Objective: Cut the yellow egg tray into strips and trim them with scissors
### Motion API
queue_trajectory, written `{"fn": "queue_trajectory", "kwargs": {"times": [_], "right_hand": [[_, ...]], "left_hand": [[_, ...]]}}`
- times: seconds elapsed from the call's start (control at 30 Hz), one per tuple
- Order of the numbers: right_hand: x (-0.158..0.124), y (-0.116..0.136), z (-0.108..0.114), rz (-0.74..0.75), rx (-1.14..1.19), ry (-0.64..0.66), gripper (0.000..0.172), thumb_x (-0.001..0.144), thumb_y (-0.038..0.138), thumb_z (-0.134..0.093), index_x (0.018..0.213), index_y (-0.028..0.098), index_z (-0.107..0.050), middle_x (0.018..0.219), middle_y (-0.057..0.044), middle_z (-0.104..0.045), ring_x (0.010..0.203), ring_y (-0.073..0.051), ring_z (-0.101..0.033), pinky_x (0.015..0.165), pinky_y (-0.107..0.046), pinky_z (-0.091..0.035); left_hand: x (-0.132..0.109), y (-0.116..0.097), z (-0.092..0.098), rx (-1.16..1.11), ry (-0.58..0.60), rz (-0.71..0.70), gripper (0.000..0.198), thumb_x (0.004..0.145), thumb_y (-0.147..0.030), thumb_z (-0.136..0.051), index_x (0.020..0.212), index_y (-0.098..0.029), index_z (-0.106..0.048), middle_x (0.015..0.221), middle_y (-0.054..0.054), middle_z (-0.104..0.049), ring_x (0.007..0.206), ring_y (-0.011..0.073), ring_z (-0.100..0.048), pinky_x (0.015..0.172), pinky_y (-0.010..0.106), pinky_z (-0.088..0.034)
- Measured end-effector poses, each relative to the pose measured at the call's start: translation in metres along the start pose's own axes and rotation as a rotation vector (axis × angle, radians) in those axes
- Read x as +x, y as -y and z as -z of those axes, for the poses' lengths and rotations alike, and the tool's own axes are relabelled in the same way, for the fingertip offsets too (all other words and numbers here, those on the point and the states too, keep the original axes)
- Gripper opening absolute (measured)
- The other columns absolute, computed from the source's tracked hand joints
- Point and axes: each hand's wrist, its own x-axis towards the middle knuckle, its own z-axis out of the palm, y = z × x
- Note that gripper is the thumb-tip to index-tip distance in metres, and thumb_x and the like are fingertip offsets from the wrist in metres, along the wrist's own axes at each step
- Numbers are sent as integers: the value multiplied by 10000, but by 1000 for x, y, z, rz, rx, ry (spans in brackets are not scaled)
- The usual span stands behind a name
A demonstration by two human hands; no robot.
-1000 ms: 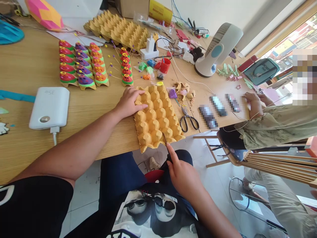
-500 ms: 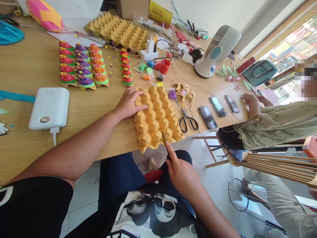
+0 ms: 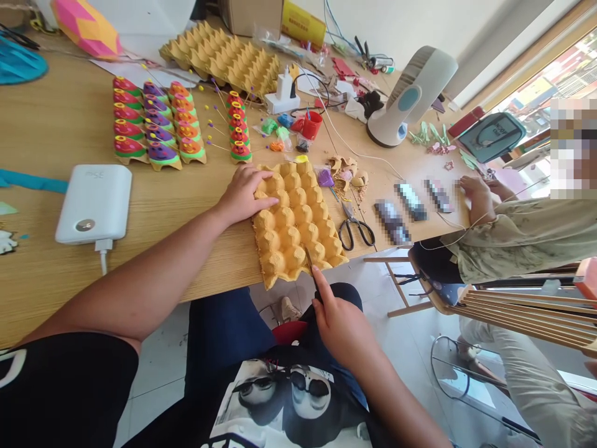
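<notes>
The left hand rests, fingers spread, on the tray; the right hand grips a knife against it.

The right hand hides part of the knife. Little squares blur three flat things. The top edge cuts off a brown box; the left cuts off a blue thing. The white power bank has fuzzy numbers.

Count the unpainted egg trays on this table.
2: the near tray under the left hand, overhanging the table; the far tray behind the painted rows. More could be hidden beneath the far tray.
</notes>
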Motion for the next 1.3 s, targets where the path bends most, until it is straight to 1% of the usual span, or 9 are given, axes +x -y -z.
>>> {"fn": "queue_trajectory", "kwargs": {"times": [0.17,0.4,0.53,0.67,0.83,0.93,1.07,1.17,1.3], "right_hand": [[-6,-5,-10,9,-20,-2,775,1241,286,-417,1963,277,-133,1079,-100,-915,955,-284,-867,683,-325,-428],[14,8,5,13,-32,-19,753,1245,301,-406,1958,248,-171,1177,-130,-919,1072,-306,-874,736,-337,-458],[1,2,-2,3,-12,3,778,1243,294,-404,1964,260,-113,1104,-110,-917,1001,-293,-867,696,-336,-422],[-9,-4,-6,6,-2,15,778,1243,287,-411,1964,265,-121,1068,-104,-911,973,-293,-859,688,-339,-402],[6,1,5,24,-3,-1,766,1251,305,-414,1963,275,-134,1178,-129,-916,1093,-306,-868,764,-332,-445],[13,6,7,21,-10,-16,755,1256,318,-421,1961,269,-155,1204,-135,-915,1103,-301,-868,768,-325,-456],[3,6,-4,-12,-28,-47,752,1245,290,-425,1956,251,-182,1137,-126,-918,1023,-278,-872,738,-319,-476],[-9,2,-11,-16,-30,-36,745,1235,270,-417,1952,246,-214,1111,-130,-920,997,-293,-879,738,-335,-493],[-8,1,-6,1,-27,-31,742,1235,287,-406,1951,222,-221,1138,-158,-915,1036,-316,-878,772,-355,-512]], "left_hand": [[0,3,-1,-6,-5,0,727,877,-508,-941,1533,-301,-705,1562,149,-628,1619,445,-492,1444,668,-331],[1,-3,2,-1,3,47,698,855,-458,-959,1495,-302,-728,1504,137,-646,1613,450,-498,1438,663,-337],[0,-4,1,-14,-9,36,706,854,-471,-954,1500,-298,-725,1506,141,-655,1606,450,-505,1429,661,-353],[1,0,-1,-24,-16,7,711,855,-488,-948,1504,-305,-721,1508,143,-664,1588,440,-522,1423,653,-365],[2,4,-2,-29,-11,12,702,847,-504,-957,1485,-323,-727,1493,141,-671,1575,437,-532,1426,652,-367],[3,3,-2,-33,-8,18,706,848,-519,-949,1488,-323,-726,1499,142,-671,1582,430,-525,1436,640,-355],[2,0,-2,-41,-16,9,677,860,-534,-920,1472,-314,-733,1498,137,-675,1589,425,-516,1436,642,-349],[2,-2,-2,-46,-7,-5,699,860,-564,-900,1476,-278,-737,1503,152,-665,1590,440,-510,1428,662,-353],[3,-3,-2,-59,-5,-10,669,845,-551,-897,1439,-277,-754,1479,150,-668,1560,443,-520,1416,675,-365]]}}
